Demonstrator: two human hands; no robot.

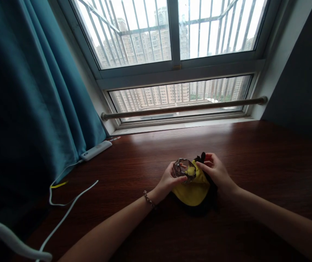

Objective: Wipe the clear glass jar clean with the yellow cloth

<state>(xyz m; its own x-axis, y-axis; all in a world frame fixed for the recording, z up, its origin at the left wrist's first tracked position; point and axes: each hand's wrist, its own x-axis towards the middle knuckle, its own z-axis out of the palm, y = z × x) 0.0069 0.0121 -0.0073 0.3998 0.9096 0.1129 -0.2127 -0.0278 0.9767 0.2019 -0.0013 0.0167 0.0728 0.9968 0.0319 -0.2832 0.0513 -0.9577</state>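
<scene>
Yellow cloth (pixel 192 192), folded into a rounded pad with a dark lining or black layer (pixel 210 189) showing along its right and lower edges, lies on the dark brown wooden table (pixel 254 153), a little right of the middle of the view and between the two hands. A clear, shiny object (pixel 183 168), which looks like a small glass or plastic piece with a curved rim, sits at the upper left edge of the cloth; its exact shape is hard to make out. The left hand (pixel 169 180) closes around this shiny object from the left, thumb below and fingers above, so the object rests inside its grasp and against the cloth. The right hand (pixel 216 171) lies on the upper right part of the cloth, fingers curled and pinching the fabric near the black corner (pixel 201 157) that sticks up at the top. Both hands touch the cloth, and the shiny object is just beside the right fingertips. A beaded bracelet (pixel 150 199) circles the left wrist.

Further left on the table a white power strip (pixel 96 150) lies near the teal curtain (pixel 36 94), with white cable (pixel 71 203) trailing toward the lower left corner. Behind the table a barred window (pixel 172 32) shows tall buildings, and a pale rail (pixel 183 107) runs across its lower pane
</scene>
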